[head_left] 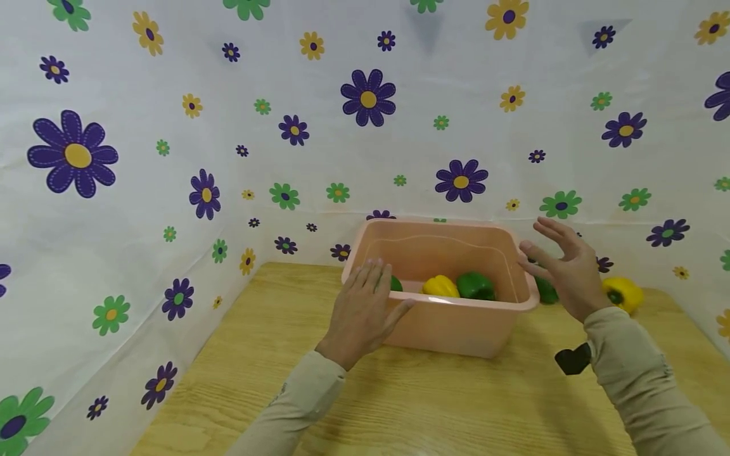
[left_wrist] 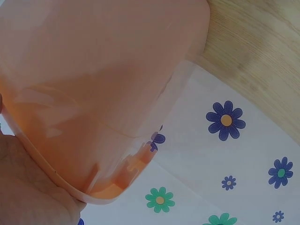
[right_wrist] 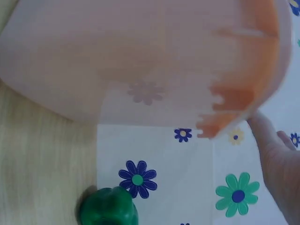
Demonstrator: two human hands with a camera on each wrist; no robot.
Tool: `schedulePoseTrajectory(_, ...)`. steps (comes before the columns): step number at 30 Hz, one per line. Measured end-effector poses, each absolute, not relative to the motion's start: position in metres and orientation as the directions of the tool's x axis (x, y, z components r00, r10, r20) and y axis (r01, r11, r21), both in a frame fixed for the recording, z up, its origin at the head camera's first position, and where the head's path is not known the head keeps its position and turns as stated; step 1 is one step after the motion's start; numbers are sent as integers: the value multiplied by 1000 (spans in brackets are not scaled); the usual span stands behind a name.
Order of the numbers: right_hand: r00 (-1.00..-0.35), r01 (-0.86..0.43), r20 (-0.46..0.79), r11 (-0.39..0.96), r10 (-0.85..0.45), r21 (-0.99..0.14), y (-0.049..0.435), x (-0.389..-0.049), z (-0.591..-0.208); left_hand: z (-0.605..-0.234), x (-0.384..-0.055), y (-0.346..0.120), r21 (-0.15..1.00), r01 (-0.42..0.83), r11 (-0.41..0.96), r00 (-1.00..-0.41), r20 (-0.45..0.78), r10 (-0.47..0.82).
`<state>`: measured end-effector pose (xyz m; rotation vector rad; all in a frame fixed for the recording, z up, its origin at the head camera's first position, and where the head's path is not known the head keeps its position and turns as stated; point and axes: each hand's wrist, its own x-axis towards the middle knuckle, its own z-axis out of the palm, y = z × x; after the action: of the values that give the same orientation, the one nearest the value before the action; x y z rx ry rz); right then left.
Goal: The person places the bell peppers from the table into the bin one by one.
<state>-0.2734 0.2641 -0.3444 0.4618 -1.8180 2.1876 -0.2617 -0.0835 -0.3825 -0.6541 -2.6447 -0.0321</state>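
A pink plastic tub (head_left: pixel 450 326) stands on the table with a yellow bell pepper (head_left: pixel 441 286) and a green bell pepper (head_left: pixel 476 287) inside. Another green piece (head_left: pixel 396 284) shows in it, partly hidden by my left hand (head_left: pixel 360 316). That hand lies over the tub's front left rim, fingers straight and thumb spread; the left wrist view has it against the rim (left_wrist: pixel 51 176). Beside the right rim, my right hand (head_left: pixel 573 272) is raised with fingers spread and holds nothing. Its fingertips are at the rim (right_wrist: pixel 251 119); whether they touch, I cannot tell.
Right of the tub, behind the right hand, are a green bell pepper (head_left: pixel 546 291) and a yellow bell pepper (head_left: pixel 624 294) on the wooden table (head_left: pixel 239 380). A flower-printed white sheet (head_left: pixel 319 69) rises behind and beside the table.
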Motion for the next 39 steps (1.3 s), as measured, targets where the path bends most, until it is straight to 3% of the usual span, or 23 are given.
schedulePoseTrajectory(3, -909, -416, 405, -164, 99, -894, 273, -279, -341, -384, -262, -84, -72, 454, 888, -801, 403, 443)
schedulePoseTrajectory(6, -899, -383, 373, -3, 230, -924, 284, -287, -339, -384, -261, -84, -75, 455, 887, -798, 409, 443)
schedulePoseTrajectory(9, -881, -272, 331, 212, 339, -939, 294, -295, -343, -384, -260, -85, -71, 458, 886, -797, 409, 444)
schedulePoseTrajectory(14, -845, -138, 338, 442, 415, -887, 304, -307, -364, -383, -258, -85, -68, 459, 886, -797, 409, 445)
schedulePoseTrajectory(20, -842, -60, 386, 645, 378, -762, 314, -319, -397, -381, -257, -85, -64, 463, 884, -794, 414, 446)
schedulePoseTrajectory(23, -872, -6, 363, 734, 329, -680, 319, -325, -411, -380, -257, -85, -62, 460, 886, -797, 412, 443)
schedulePoseTrajectory(33, -962, 61, 203, 864, 185, -500, 330, -336, -432, -379, -258, -83, -62, 458, 887, -804, 396, 443)
schedulePoseTrajectory(39, -996, 64, 25, 902, 83, -427, 338, -343, -435, -378, -257, -83, -57, 462, 885, -799, 405, 444)
